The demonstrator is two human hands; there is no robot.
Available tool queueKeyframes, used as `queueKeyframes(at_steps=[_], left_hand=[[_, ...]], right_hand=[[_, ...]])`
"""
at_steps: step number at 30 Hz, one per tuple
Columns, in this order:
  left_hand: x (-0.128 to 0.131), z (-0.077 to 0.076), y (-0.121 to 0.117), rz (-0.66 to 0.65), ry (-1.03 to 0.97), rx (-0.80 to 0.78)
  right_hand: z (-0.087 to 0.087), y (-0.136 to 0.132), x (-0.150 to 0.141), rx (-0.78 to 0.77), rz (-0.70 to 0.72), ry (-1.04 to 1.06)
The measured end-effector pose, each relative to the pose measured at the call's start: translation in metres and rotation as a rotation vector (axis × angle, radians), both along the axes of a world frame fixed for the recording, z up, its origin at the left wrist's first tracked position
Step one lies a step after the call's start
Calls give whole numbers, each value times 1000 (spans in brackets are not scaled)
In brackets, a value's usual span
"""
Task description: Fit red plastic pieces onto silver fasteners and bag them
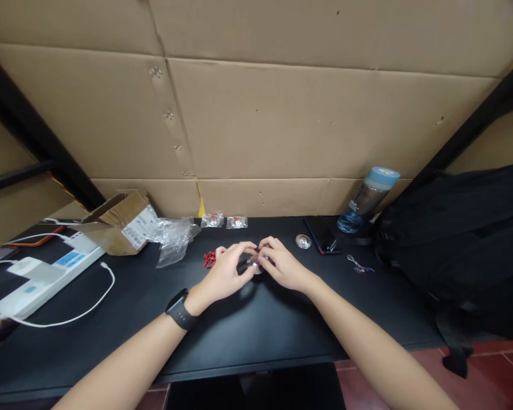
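Observation:
Over the middle of the black desk, my left hand (227, 272) and my right hand (284, 265) meet around a small shiny round piece (257, 269). A bit of red shows at its top. My left thumb and fingers curl about its left side, while my right fingertips pinch at its upper right. Fingers cover much of the piece, so its exact kind is unclear. Just left of my left hand lies a little heap of red parts (209, 259). A similar shiny disc (303, 241) rests to the right, apart from both hands.
Two small clear packets (212, 220) lie by the cardboard wall. Leftward are crumpled plastic wrap (174, 236), an open cardboard box (126, 223) and a power strip (47, 285) with cables. Rightward are a phone (324, 236), a water bottle (365, 202), a keychain (359, 266) and a black bag (461, 245).

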State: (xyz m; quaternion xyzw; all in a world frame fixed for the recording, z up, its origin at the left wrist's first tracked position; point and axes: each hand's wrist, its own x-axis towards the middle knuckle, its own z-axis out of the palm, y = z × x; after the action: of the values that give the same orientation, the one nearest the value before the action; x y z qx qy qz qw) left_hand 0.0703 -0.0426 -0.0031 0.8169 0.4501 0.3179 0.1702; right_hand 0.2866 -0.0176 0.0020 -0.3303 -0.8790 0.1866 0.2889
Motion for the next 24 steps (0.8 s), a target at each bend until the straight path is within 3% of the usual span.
queueKeyframes(at_steps=[3,13,19,24], left_hand=[[4,-5,1,-67,60,-28],[1,-3,1,-56,247,-21],[-1,-5,0,-74,278,86],[-5,-6,1,-30,350,186]], right_hand=[[2,1,3,-8,17,25],[-12,6,2,-39,65,-72],[-11,15,12,83,-189,-94],[-15,25,21,89,-175,-214]])
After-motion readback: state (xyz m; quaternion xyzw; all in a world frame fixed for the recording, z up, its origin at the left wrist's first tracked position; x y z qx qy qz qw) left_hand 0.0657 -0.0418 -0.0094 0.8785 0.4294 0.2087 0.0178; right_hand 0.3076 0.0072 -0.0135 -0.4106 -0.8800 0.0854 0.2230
